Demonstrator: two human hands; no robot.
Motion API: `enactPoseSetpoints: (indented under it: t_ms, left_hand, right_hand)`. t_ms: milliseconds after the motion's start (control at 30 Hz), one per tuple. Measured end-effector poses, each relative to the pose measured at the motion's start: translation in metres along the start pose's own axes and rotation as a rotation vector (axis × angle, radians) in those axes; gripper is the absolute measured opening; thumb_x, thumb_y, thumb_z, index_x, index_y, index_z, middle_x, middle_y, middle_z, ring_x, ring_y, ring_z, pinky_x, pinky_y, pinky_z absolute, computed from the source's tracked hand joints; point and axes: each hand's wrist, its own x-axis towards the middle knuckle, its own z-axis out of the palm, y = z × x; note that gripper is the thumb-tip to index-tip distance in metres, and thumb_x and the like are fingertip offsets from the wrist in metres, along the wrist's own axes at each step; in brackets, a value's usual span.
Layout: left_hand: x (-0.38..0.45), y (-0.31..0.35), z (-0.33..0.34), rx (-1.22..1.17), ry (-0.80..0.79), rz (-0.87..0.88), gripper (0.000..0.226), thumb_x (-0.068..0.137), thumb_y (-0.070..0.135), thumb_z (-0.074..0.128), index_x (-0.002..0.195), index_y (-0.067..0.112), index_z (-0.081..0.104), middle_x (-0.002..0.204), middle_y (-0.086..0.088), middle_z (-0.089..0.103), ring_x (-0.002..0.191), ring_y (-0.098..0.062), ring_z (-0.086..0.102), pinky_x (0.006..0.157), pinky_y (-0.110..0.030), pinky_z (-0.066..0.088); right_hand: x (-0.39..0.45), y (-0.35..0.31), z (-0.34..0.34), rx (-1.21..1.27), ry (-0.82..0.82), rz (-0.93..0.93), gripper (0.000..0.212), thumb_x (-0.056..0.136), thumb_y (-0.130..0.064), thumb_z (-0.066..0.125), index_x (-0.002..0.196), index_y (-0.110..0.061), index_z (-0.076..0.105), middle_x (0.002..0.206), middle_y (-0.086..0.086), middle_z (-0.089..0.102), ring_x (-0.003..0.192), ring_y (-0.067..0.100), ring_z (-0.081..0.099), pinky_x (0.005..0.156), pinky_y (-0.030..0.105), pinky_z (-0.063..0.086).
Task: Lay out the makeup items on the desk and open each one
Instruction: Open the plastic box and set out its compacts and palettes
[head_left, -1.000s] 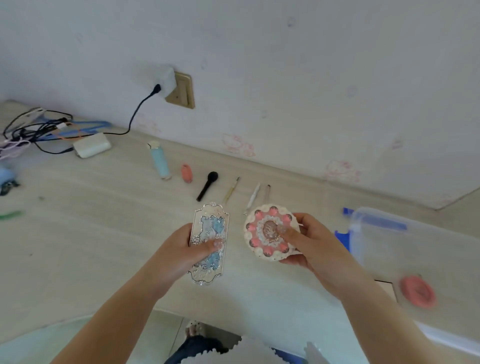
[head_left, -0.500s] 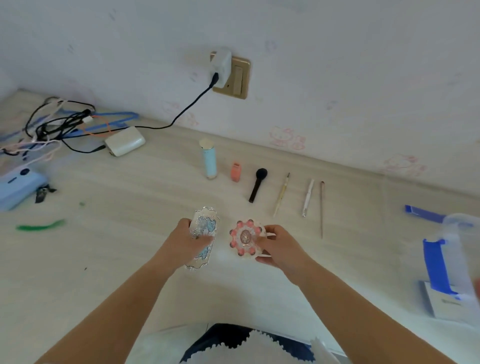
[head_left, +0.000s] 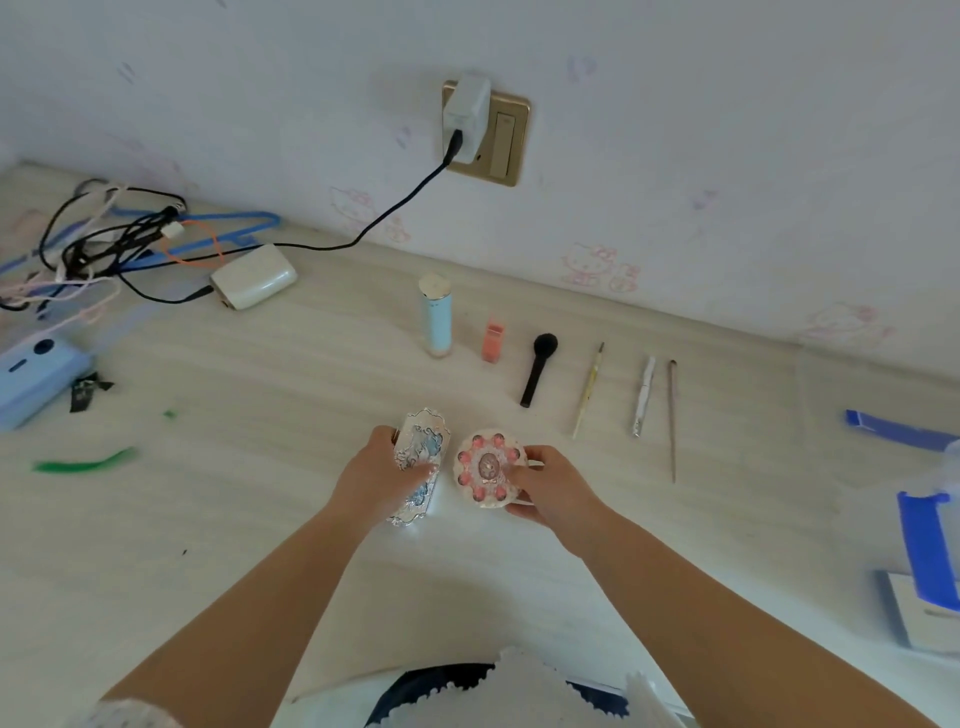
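Observation:
My left hand (head_left: 375, 480) grips a silver rectangular palette with a blue relief lid (head_left: 420, 452), held low over the desk. My right hand (head_left: 545, 486) grips a round compact with pink scalloped lid (head_left: 485, 467) just to the right of it. Both lids look closed. Behind them a row lies on the desk: a light blue tube (head_left: 435, 317), a small pink lipstick (head_left: 492, 342), a black brush (head_left: 537, 368), a thin yellow brush (head_left: 587, 392), a white pencil (head_left: 643, 395) and a thin brown stick (head_left: 671, 420).
A tangle of cables (head_left: 104, 244), a white charger box (head_left: 253, 283) and a blue device (head_left: 31, 371) sit at the left. A green strip (head_left: 83, 461) lies nearer. A clear plastic box with blue clips (head_left: 924, 545) stands at the right edge. A wall socket (head_left: 485, 132) is above.
Both hands have moved forward and down toward the desk with the palette and the compact. The view has swung left, so the plastic box now sits at the right edge.

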Motion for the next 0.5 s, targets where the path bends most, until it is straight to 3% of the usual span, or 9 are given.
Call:
enactPoseSetpoints:
  t_ms: [100,167,300,500]
  left_hand:
    - [0.003,0.001,0.001,0.055,0.063,0.017,0.053,0.08,0.035,0.065,0.124,0.017,0.041,0.109,0.0,0.062,0.1,-0.026,0.06,0.08,-0.032,0.045]
    - [0.006,0.0,0.002,0.071,0.119,0.037,0.058,0.078,0.037,0.066,0.127,0.018,0.041,0.115,-0.002,0.06,0.104,-0.026,0.058,0.083,-0.034,0.046]
    - [0.008,-0.003,0.006,0.122,0.158,0.075,0.08,0.069,0.04,0.075,0.136,0.02,0.037,0.123,-0.008,0.047,0.116,-0.03,0.049,0.097,-0.039,0.043]
    - [0.012,-0.007,0.007,0.209,0.239,0.073,0.073,0.069,0.044,0.075,0.13,0.017,0.047,0.122,-0.01,0.042,0.122,-0.035,0.039,0.101,-0.038,0.037]
  right_hand:
    - [0.003,-0.001,0.002,-0.124,0.025,-0.065,0.037,0.087,-0.014,0.059,0.123,-0.017,0.047,0.12,0.004,0.058,0.104,0.022,0.062,0.082,0.033,0.057]
    - [0.005,-0.001,0.004,-0.286,0.045,-0.149,0.057,0.082,-0.017,0.064,0.133,-0.02,0.039,0.118,0.001,0.057,0.106,0.021,0.06,0.089,0.036,0.054]
    - [0.005,0.0,0.01,-0.579,0.056,-0.247,0.095,0.07,-0.032,0.078,0.145,-0.028,0.02,0.131,0.004,0.041,0.114,0.025,0.053,0.088,0.036,0.051]
    - [0.002,-0.001,0.015,-0.83,0.141,-0.341,0.091,0.067,-0.038,0.079,0.14,-0.024,0.027,0.131,0.006,0.037,0.121,0.027,0.046,0.099,0.037,0.043]
